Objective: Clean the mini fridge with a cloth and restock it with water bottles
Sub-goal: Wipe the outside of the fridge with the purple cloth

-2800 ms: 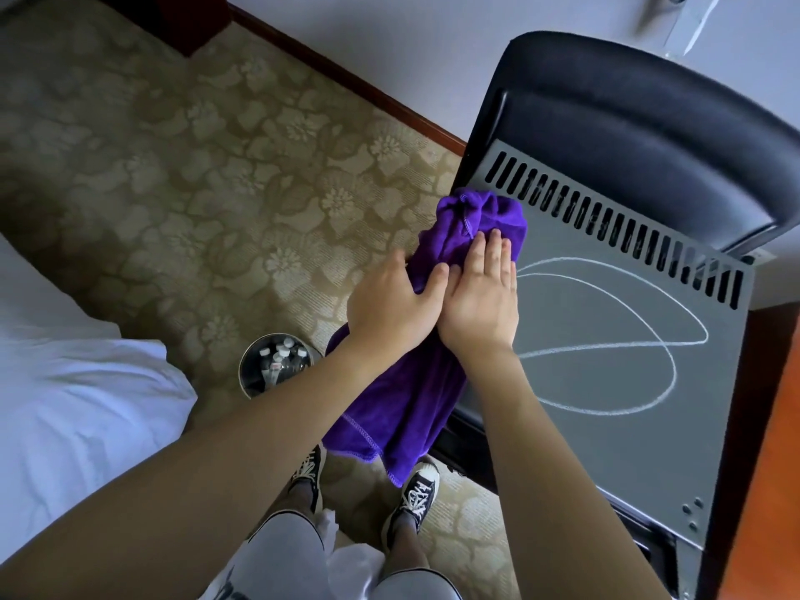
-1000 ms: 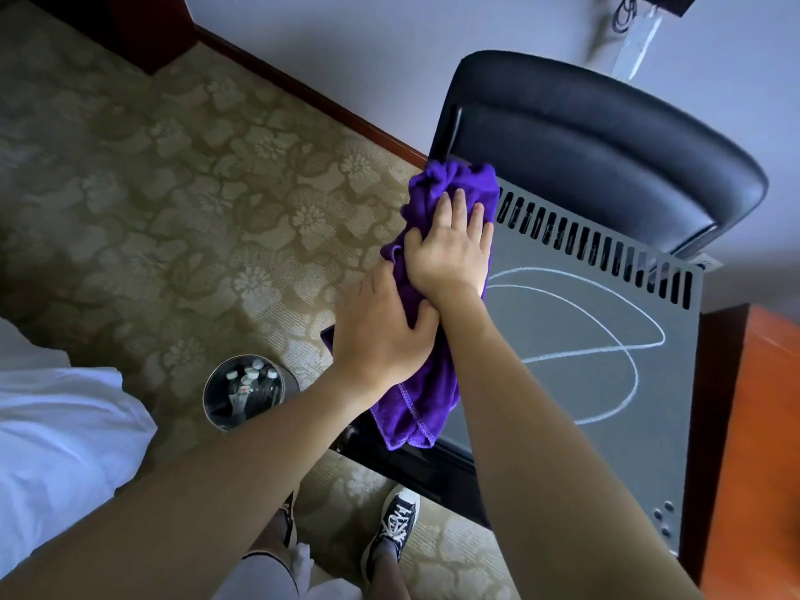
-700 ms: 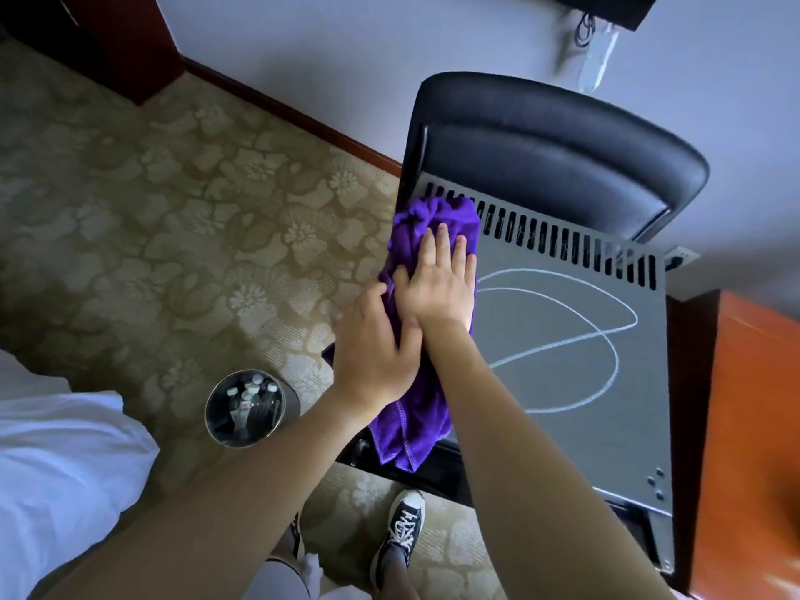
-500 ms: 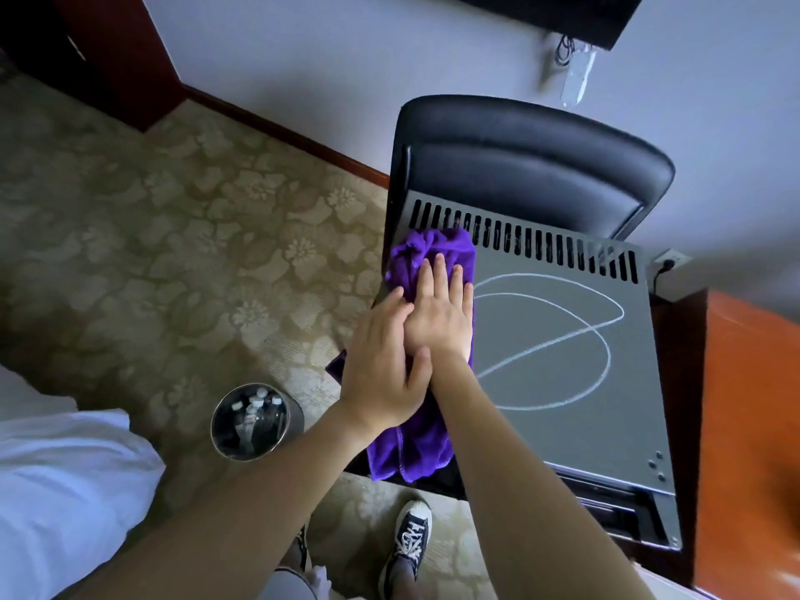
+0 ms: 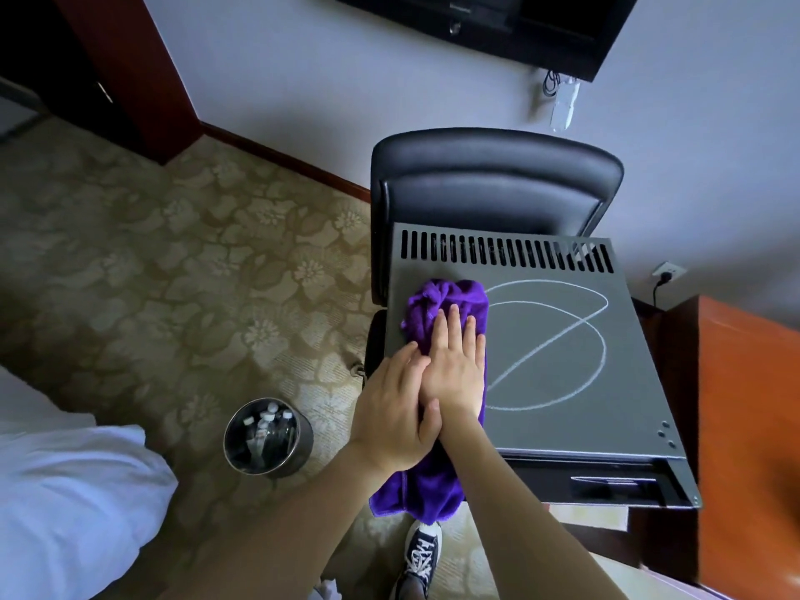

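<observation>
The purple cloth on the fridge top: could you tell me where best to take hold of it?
Probably the bunched far end of the purple cloth, from above: its raised folds offer a pinch, whereas the middle lies flat under the right hand and left hand.

The right hand (image 5: pixel 456 365) lies flat on the purple cloth (image 5: pixel 446 305) on top of the grey mini fridge (image 5: pixel 606 409). The left hand (image 5: pixel 391 409) rests beside it, thumb over the right wrist.

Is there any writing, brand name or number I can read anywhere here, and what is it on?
No text here can be read.
Mini fridge: only white chalk loops drawn on its top, not letters.
Water bottles in the metal bucket: labels too small to read.
Sneaker: white marks on the side, too blurred to read.
Purple cloth: no label visible.
</observation>
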{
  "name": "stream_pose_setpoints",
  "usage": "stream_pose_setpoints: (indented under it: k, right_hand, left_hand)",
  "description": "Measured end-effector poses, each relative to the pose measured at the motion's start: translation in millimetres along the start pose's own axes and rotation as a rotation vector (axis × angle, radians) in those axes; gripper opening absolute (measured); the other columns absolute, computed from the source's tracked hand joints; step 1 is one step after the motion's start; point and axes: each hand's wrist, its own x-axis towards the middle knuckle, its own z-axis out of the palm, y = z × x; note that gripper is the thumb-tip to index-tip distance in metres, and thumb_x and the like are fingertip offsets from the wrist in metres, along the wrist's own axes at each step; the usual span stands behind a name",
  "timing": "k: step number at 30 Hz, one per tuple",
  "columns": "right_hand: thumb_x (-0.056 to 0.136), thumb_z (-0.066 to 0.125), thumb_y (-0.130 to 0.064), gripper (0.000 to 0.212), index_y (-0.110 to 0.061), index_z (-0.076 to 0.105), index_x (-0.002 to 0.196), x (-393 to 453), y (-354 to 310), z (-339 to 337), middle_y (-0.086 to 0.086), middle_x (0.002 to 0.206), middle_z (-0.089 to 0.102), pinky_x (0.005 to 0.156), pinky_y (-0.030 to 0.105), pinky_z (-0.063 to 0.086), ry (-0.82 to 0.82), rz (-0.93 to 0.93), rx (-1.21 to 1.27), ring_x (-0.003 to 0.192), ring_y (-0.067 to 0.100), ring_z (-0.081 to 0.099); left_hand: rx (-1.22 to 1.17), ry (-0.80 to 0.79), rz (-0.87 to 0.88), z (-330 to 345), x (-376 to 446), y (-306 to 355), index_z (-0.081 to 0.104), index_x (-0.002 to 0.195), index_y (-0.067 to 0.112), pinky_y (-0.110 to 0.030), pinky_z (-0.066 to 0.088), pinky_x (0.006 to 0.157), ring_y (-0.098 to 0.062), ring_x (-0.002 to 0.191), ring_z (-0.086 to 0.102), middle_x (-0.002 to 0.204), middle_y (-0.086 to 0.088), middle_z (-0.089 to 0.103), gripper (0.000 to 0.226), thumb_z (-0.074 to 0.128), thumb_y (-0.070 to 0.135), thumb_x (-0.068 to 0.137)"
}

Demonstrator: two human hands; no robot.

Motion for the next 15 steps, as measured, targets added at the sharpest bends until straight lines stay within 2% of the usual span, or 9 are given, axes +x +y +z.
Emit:
stream_pose_setpoints:
  k: [6, 9, 11, 13, 15]
  right_hand:
    - [0.101, 0.027, -0.042, 0.065, -0.019, 0.003, 0.158, -12.4, 7.6, 6.2, -0.002, 0.165, -0.009, 0.123, 0.039, -0.006, 0.027, 0.011, 0.066, 0.151, 0.023, -0.012]
    - [0.102, 0.024, -0.045, 0.065, -0.02, 0.004, 0.158, -16.7, 8.7, 8.1, -0.003, 0.165, -0.009, 0.123, 0.038, -0.006, 0.022, 0.029, 0.074, 0.151, 0.022, -0.012]
    - [0.099, 0.011, -0.047, 0.066, -0.019, 0.003, 0.158, -20.9, 9.7, 8.9, -0.002, 0.165, -0.009, 0.123, 0.038, -0.007, 0.028, 0.033, 0.059, 0.151, 0.022, -0.012]
    - [0.096, 0.007, -0.043, 0.067, -0.017, 0.002, 0.158, -26.0, 11.9, 9.7, 0.0, 0.165, -0.011, 0.123, 0.039, -0.007, 0.047, 0.008, 0.002, 0.151, 0.025, -0.011]
    - [0.103, 0.022, -0.037, 0.063, -0.016, -0.003, 0.157, -29.1, 13.8, 10.1, 0.002, 0.164, -0.015, 0.123, 0.039, -0.009, 0.031, -0.01, -0.028, 0.151, 0.026, -0.014]
  left_hand:
    - [0.002, -0.021, -0.111, 4.2, -8.6, 7.4, 0.047, 0.142, 0.008, -0.042, 0.046, 0.106, -0.028, 0.133, 0.05, 0.15, -0.014, 0.046, 0.066, 0.042, 0.044, 0.087]
    - [-0.029, -0.069, -0.161, 1.2, -7.0, 11.5, 0.034, 0.151, 0.011, -0.034, 0.034, 0.116, -0.021, 0.144, 0.036, 0.16, -0.008, 0.032, 0.077, 0.035, 0.054, 0.087]
    - [-0.073, -0.124, -0.202, -2.0, -1.2, 15.3, 0.025, 0.155, 0.013, -0.029, 0.024, 0.12, -0.017, 0.149, 0.026, 0.165, -0.004, 0.022, 0.079, 0.034, 0.057, 0.091]
    - [-0.147, -0.152, -0.284, -2.2, 9.1, 20.6, 0.03, 0.153, 0.016, -0.032, 0.025, 0.121, -0.019, 0.148, 0.028, 0.164, -0.004, 0.023, 0.067, 0.034, 0.056, 0.099]
    - [-0.232, -0.123, -0.41, -1.1, 23.3, 28.1, 0.046, 0.135, 0.019, -0.04, 0.035, 0.115, -0.023, 0.139, 0.042, 0.154, -0.006, 0.039, 0.06, 0.028, 0.065, 0.1]
